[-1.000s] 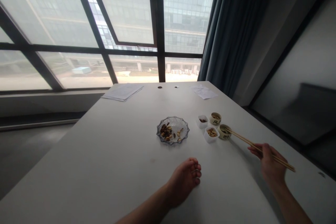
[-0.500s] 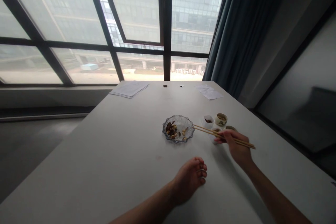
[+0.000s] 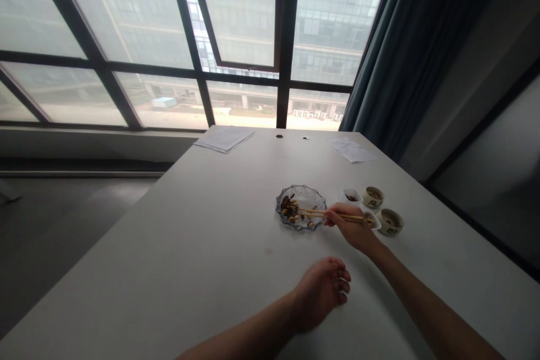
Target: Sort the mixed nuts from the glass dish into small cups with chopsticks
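My right hand (image 3: 346,226) is closed around a pair of wooden chopsticks (image 3: 314,213). Their tips reach into a clear glass bowl (image 3: 314,194) with a scalloped rim, close to a mixed pile of nuts and dark pieces (image 3: 289,209) at its left side. I cannot tell whether anything is pinched between the tips. On the table nearer to me rests my left hand (image 3: 321,291), fingers loosely curled and apart, holding nothing. A small white dish (image 3: 375,224) with light pieces is partly hidden behind my right hand.
Right of the glass bowl stand another small white dish (image 3: 352,197) with dark bits and two patterned round cups (image 3: 373,197), the nearer one beside my right wrist. Papers (image 3: 225,139) lie at the far left of the white table (image 3: 202,247), with more sheets (image 3: 353,150) at the far right.
My right hand has moved left with the chopsticks, whose tips are now inside the glass bowl. The nearer cup is more exposed. The view has shifted; my left hand stays on the table.
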The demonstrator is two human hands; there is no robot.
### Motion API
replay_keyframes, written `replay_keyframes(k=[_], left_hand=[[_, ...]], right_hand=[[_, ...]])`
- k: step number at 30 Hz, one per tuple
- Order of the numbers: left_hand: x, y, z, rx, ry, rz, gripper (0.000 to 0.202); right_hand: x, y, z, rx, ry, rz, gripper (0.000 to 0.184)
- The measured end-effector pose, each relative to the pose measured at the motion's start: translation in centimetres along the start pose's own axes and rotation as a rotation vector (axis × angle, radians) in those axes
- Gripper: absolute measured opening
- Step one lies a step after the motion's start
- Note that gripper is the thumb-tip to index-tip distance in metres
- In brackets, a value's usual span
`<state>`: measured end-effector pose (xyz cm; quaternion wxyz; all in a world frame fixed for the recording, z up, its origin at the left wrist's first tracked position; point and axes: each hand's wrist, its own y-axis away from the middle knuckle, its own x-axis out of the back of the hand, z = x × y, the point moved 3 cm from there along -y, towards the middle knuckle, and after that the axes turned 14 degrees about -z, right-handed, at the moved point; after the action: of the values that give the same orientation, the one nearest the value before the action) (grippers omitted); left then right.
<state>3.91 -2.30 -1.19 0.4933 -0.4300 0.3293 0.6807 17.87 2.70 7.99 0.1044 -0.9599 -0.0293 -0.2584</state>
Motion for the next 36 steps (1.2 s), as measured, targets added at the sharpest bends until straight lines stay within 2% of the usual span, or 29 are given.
replay_keyframes(k=[8,18,25,32,36], left_hand=[[0.0,0.1,-0.1,-0.01,-0.003,-0.02,0.017],[0.0,0.1,-0.2,-0.016,0.004,-0.013,0.015],[0.0,0.0,-0.1,-0.004,0.001,0.001,0.017],[0.0,0.0,0.0,-0.01,0.002,-0.008,0.017],[0.0,0.0,0.0,-0.003,0.011,0.004,0.018]], right_hand=[[-0.4,-0.5,1.1,-0.02,-0.094,0.026,0.038],[-0.5,0.2,2.6,-0.04,-0.166,0.038,0.041],[-1.2,0.2,3.7,-0.069,-0.244,0.135,0.04],[-1.7,0.0,4.1,-0.055,-0.32,0.175,0.037],[-2.0,-0.1,4.1,-0.068,-0.381,0.257,0.039]])
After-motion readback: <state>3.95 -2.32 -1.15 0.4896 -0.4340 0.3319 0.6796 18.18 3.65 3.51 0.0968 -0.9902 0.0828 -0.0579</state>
